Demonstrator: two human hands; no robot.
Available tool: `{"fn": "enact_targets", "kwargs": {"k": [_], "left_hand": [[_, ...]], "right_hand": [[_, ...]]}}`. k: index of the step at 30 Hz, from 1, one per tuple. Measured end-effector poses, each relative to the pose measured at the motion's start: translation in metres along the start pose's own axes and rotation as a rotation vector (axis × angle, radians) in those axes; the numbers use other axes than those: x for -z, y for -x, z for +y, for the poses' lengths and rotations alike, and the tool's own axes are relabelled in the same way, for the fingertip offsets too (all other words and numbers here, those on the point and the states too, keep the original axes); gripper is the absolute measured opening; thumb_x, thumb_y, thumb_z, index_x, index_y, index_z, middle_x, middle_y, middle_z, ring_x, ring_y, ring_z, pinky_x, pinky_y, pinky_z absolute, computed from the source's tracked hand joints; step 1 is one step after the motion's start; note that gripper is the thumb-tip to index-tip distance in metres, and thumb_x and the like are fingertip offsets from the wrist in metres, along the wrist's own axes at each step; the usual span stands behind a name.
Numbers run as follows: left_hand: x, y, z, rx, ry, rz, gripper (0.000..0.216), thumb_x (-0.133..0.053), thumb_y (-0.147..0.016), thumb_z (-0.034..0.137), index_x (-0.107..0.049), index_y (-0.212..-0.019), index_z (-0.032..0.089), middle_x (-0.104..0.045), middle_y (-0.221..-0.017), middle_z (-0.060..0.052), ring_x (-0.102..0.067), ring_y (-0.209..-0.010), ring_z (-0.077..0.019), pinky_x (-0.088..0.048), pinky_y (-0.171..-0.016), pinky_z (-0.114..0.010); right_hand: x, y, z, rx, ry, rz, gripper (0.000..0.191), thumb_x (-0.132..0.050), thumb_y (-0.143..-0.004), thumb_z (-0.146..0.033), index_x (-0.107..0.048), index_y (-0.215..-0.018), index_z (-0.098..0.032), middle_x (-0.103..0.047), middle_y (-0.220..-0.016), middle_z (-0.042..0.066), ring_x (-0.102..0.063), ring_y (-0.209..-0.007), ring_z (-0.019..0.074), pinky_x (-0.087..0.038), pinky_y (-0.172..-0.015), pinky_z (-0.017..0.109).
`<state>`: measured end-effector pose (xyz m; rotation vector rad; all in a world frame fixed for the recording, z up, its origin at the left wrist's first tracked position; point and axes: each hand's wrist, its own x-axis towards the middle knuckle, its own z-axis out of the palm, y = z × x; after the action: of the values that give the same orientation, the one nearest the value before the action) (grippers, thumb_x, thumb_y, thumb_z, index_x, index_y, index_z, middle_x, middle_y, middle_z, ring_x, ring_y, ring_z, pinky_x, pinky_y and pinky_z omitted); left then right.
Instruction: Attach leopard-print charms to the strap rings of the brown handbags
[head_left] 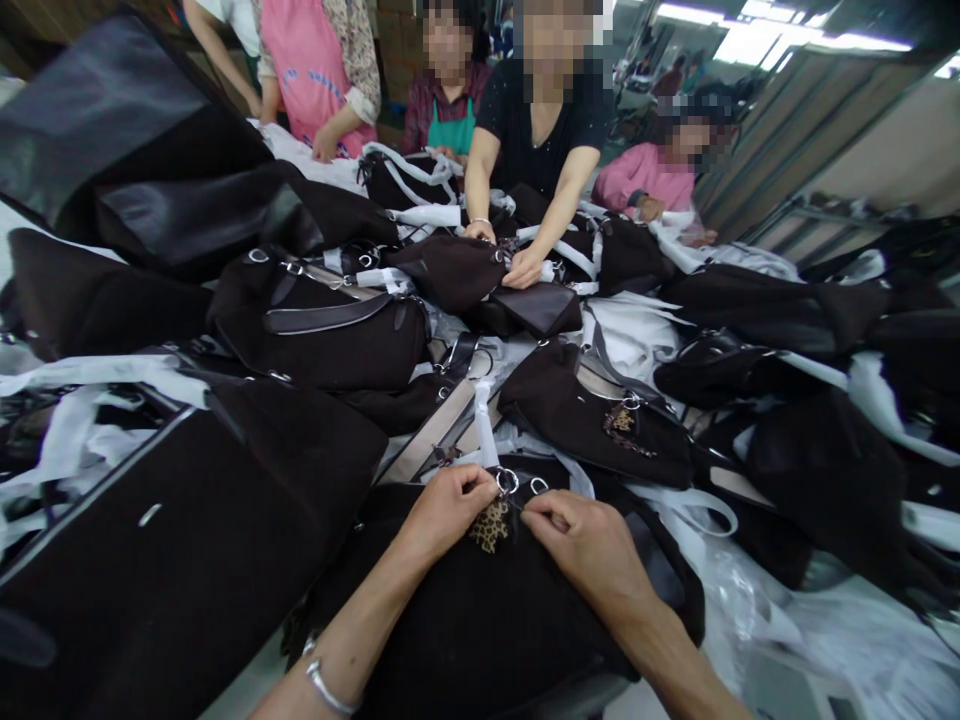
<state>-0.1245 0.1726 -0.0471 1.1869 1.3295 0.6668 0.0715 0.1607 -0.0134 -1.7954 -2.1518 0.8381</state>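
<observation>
A dark brown fabric handbag (465, 610) lies in front of me, with a silver metal ring (508, 482) near its top edge. A leopard-print charm (491, 527) hangs beneath that ring. My left hand (450, 510) is closed, thumb and forefinger pinching the left side of the ring. Just right of the charm, my right hand (577, 530) is also closed in a pinch; what lies between its fingertips is too small to make out. A second small ring (538, 487) sits on the bag just above the right fingertips. A white-wrapped strap (485, 425) rises behind the ring.
Several similar dark bags surround mine, including a large one (225, 530) at left and one with a leopard charm (592, 410) behind. Clear plastic wrapping (750, 600) lies at right. Across the pile, a co-worker's hands (523, 268) touch another bag; several other people stand there.
</observation>
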Motion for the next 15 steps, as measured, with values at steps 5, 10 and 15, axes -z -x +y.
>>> {"fn": "enact_targets", "kwargs": {"k": [5,10,15], "left_hand": [[-0.01,-0.012,-0.022,0.144,0.173,0.061,0.039,-0.059,-0.077,0.053,-0.064,-0.071,0.014,-0.054,-0.06,0.002,-0.044,-0.054,-0.0107,-0.03,-0.052,-0.023],[-0.01,-0.013,-0.019,0.154,0.205,0.081,0.03,-0.066,-0.071,0.045,-0.06,-0.068,0.015,-0.055,-0.059,0.002,-0.047,-0.053,-0.0107,-0.034,-0.053,-0.024],[-0.009,0.009,-0.003,0.026,-0.007,0.146,0.015,-0.061,-0.076,0.032,-0.065,-0.072,0.018,-0.065,-0.078,-0.002,-0.06,-0.074,-0.0161,-0.043,-0.069,-0.027]], "right_hand": [[-0.003,-0.006,-0.003,-0.027,-0.037,-0.001,0.017,-0.059,-0.084,-0.032,-0.073,-0.076,-0.027,-0.07,-0.073,-0.003,-0.063,-0.069,0.015,-0.04,-0.064,0.028],[-0.006,-0.012,-0.002,-0.054,-0.085,-0.022,0.019,-0.058,-0.083,-0.035,-0.073,-0.075,-0.027,-0.069,-0.071,-0.002,-0.06,-0.067,0.0157,-0.039,-0.063,0.028],[-0.007,-0.022,-0.001,-0.175,-0.214,-0.071,0.021,-0.059,-0.08,-0.039,-0.07,-0.071,-0.023,-0.052,-0.054,-0.004,-0.046,-0.054,0.0128,-0.029,-0.052,0.026]]}}
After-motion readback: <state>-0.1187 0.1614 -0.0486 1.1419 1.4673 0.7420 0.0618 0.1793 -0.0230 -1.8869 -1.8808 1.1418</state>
